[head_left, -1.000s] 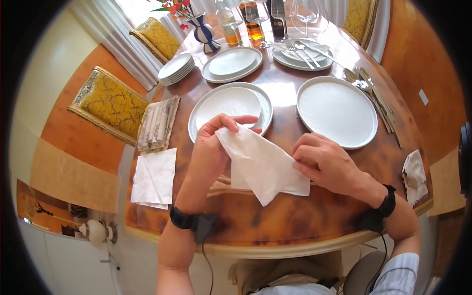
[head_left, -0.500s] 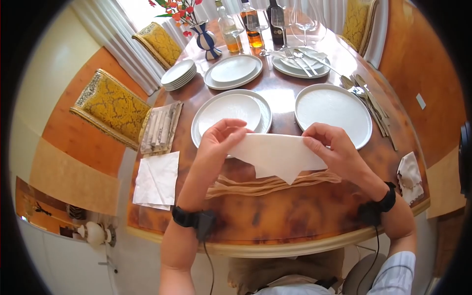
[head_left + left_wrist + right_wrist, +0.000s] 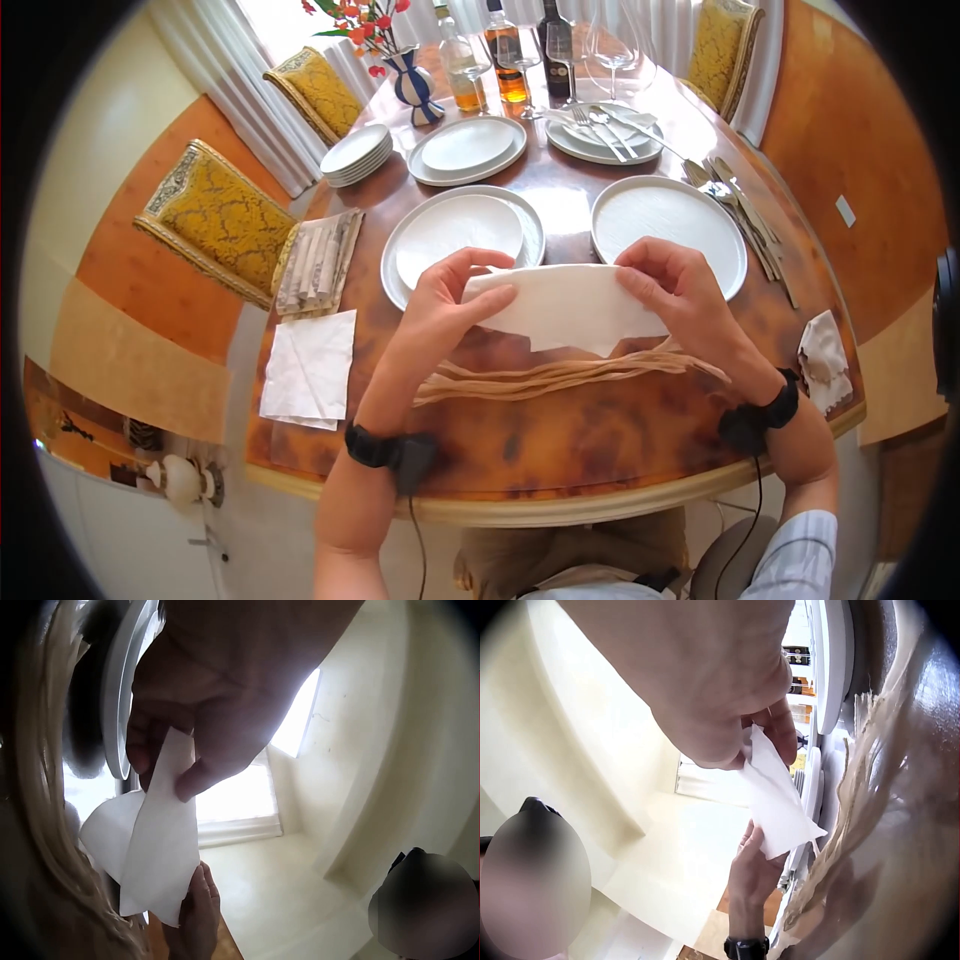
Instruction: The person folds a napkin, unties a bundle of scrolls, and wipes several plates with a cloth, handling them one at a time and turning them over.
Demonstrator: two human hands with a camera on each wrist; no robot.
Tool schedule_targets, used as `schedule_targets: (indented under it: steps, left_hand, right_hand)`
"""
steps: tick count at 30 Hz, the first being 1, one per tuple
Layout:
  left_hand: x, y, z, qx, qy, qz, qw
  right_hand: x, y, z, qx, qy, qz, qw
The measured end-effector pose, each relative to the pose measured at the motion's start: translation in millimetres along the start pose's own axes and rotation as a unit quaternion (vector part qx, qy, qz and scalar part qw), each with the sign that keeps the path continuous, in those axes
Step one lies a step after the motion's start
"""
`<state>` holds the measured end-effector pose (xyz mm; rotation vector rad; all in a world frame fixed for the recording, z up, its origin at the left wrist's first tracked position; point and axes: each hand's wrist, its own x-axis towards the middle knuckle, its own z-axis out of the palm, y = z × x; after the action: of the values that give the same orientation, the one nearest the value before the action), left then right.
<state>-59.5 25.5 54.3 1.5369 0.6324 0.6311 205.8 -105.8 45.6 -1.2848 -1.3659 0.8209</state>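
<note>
A folded white paper napkin [image 3: 570,308] is stretched between both hands above the near part of the table, its folded edge on top and pointed corners hanging below. At its left end, my left hand [image 3: 440,305] pinches it with the thumb on the near face. My right hand [image 3: 685,295] pinches the upper right end between thumb and fingers. The left wrist view shows the napkin [image 3: 161,832] hanging in loose layers. Below lies a bundle of beige raffia-like strands [image 3: 540,380], stretched across the table. Two large plates are just beyond the hands.
A small plate [image 3: 460,238] sits on a larger one, beside a single large plate [image 3: 668,232]. More white napkins [image 3: 308,368] and rolled cloths [image 3: 318,262] lie left. Cutlery [image 3: 735,205] and a crumpled cloth [image 3: 825,360] lie right. Bottles, wine glasses and a vase [image 3: 413,88] stand behind.
The napkin, earlier held at a slant with a long corner hanging, is now level between both hands and narrower in height. My right hand has risen to its upper right end.
</note>
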Motion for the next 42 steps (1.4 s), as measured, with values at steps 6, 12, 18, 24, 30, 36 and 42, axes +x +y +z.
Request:
schedule_targets:
  steps: [6,12,18,24,30,36,42]
  left_hand:
    - [-0.1,-4.3,-10.1,-0.043,-0.034,-0.026,0.998]
    - [3.1,-10.2,-5.9,-0.037,0.023,0.015,0.999]
    - [5.5,-14.5,-9.6,-0.092,0.069,0.009,0.993]
    - [7.4,-17.5,-12.9,-0.143,0.079,-0.004,0.987]
    - [5.9,-18.5,-9.9,-0.182,0.043,-0.038,0.982]
    - [4.2,-13.6,-10.8,-0.22,0.025,-0.052,0.974]
    - [5.2,-15.3,-14.8,-0.198,-0.021,-0.067,0.978]
  right_hand:
    - [1.3,-4.3,0.7,-0.02,-0.011,-0.001,1.0]
    - [-4.0,-1.6,4.7,-0.013,-0.012,-0.012,1.0]
    - [-5.2,-3.4,3.8,-0.083,-0.05,-0.029,0.995]
    - [-8.8,-12.3,6.1,-0.189,-0.056,-0.085,0.977]
    - [-8.6,-6.2,8.9,-0.261,-0.031,-0.159,0.952]
    - [-9.5,-8.4,13.1,-0.312,-0.031,-0.174,0.934]
    - [-8.3,-5.5,6.6,-0.305,-0.024,-0.199,0.931]
